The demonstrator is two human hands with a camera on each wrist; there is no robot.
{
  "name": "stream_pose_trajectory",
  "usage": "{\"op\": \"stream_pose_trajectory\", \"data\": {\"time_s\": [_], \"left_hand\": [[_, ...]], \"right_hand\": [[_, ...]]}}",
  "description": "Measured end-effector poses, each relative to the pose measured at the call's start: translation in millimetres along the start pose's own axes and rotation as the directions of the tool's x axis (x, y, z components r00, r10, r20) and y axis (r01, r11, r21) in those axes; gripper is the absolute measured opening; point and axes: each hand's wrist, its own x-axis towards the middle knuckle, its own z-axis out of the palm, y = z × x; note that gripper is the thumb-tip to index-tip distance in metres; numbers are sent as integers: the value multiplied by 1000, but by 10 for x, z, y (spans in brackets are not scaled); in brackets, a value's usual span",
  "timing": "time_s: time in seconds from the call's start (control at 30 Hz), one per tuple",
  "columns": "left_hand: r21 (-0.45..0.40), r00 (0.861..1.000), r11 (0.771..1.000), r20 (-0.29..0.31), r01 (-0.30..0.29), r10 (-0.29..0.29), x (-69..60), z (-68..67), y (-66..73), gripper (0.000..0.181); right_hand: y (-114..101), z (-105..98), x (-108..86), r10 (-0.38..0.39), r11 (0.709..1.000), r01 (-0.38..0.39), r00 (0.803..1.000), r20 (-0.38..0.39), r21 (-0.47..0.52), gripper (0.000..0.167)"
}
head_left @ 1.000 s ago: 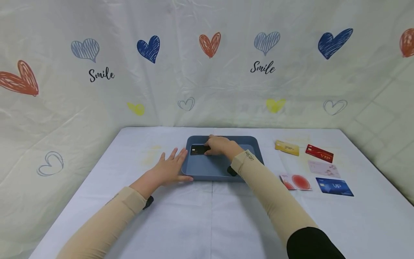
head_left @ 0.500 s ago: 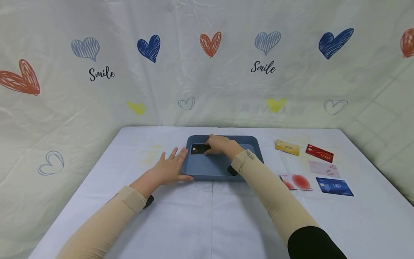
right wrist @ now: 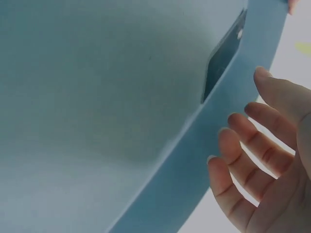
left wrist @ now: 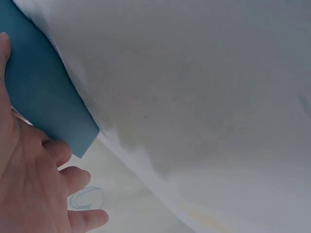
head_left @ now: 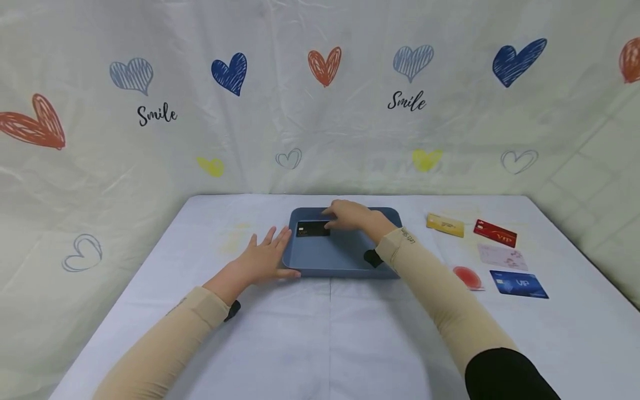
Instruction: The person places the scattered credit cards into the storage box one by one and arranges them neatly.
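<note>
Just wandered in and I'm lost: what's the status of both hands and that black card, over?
Left hand touching blue tray. Right hand over tray, holding nothing. Black card lying in tray, nothing seen on top.

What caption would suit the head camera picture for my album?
Left hand against a blue tray, right hand beside the black card inside, more cards spread on the white table.

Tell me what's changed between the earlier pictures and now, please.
The right hand has let go of the black card and drawn off to the right, leaving the card lying in the blue tray. The left hand stays at the tray's left side, and the other cards, off to the right, lie where they were.
</note>
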Motion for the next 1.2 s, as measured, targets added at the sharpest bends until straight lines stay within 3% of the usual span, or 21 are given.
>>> {"op": "stream_pose_trajectory", "data": {"time_s": [0.23, 0.53, 0.93, 1.2], "left_hand": [[0, 1000, 1000, -3, 6, -6, -13, -23, 6, 112], [-1, 1000, 1000, -18, -1, 1, -14, -16, 9, 111], [-8, 1000, 1000, -16, -6, 6, -31, -29, 44, 111], [-12, 1000, 1000, -18, -3, 3, -31, -23, 31, 111]], "right_hand": [[116, -75, -194, -40, 999, 40, 999, -24, 22, 52], [244, -159, -520, -97, 993, 107, 977, -188, 43, 50], [460, -200, -895, -44, 997, 64, 948, -316, 53, 44], [627, -246, -1102, 13, 993, 29, 938, -345, 117, 40]]}}
